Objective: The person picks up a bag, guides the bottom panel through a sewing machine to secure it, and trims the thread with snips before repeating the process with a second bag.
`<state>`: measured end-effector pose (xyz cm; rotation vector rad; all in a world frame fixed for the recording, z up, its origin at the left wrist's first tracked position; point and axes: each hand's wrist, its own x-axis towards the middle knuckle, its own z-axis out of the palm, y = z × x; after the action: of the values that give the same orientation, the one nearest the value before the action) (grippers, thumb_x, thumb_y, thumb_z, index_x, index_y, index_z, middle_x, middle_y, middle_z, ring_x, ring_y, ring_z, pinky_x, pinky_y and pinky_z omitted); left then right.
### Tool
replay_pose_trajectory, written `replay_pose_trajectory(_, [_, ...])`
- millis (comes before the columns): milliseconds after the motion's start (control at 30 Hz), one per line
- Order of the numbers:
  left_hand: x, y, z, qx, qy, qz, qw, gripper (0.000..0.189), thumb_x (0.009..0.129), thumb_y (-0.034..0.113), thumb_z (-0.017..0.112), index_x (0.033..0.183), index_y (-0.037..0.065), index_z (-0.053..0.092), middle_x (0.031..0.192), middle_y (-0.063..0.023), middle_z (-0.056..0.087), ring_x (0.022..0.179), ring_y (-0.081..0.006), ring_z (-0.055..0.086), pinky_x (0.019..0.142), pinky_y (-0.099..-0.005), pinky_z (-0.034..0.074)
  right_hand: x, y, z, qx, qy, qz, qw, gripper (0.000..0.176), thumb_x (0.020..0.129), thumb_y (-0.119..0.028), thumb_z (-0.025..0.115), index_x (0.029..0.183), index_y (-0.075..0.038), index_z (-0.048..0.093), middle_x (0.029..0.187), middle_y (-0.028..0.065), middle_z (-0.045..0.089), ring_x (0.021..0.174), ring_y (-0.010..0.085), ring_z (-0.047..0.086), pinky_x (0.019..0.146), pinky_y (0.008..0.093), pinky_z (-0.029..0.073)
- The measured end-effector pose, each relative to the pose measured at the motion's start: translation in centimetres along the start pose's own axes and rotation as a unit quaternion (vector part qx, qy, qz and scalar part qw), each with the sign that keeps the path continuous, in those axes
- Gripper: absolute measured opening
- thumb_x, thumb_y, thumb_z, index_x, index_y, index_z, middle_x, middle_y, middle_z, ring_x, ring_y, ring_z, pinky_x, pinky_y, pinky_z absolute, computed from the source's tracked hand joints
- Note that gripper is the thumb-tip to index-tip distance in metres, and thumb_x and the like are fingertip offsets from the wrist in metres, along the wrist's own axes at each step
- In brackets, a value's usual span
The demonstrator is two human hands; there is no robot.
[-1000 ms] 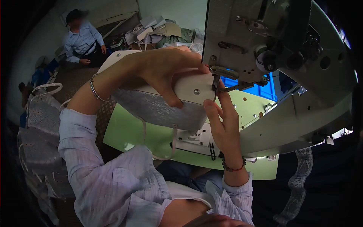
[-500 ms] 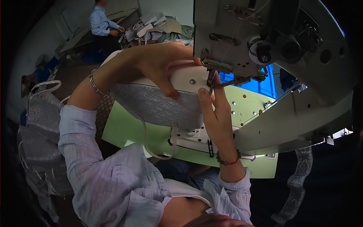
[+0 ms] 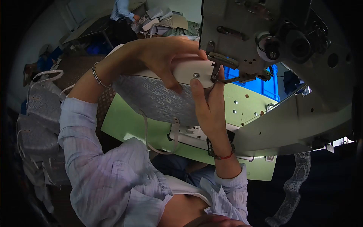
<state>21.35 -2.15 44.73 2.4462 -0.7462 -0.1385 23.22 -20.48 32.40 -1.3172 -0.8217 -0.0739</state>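
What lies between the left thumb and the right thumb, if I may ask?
In the head view, a narrow part of the bag, white base above and grey patterned side below.

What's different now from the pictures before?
The right hand moved its thumb left along the edge of the bag, to just below the metal stud. The person behind moved right, toward the heap. Nothing was let go: the left hand still grips the bag.

Pale lilac shirt [image 3: 109,185], cuffs [image 3: 77,115] turned up
White top [image 3: 185,186] beneath; silver bangle [image 3: 96,76] on the left wrist, dark beaded bracelet [image 3: 226,156] with red on the right.
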Motion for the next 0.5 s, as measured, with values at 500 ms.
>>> replay_pose_trajectory(500, [-0.4,-0.1,-0.1,0.082,-0.033,-0.045,0.995,0.086,0.06,0.021,0.09,0.135,0.01,0.048,0.134,-0.0158,0.052,0.115,-0.0285,0.059,0.092,-0.0392,0.054,0.8,-0.5,0.0,0.046,-0.021,0.051,0.997,0.044,0.094,-0.028,0.063,0.119,0.006,0.049,0.107,0.0186,0.057,0.098,0.0303,0.055,0.089,0.0403,0.044])
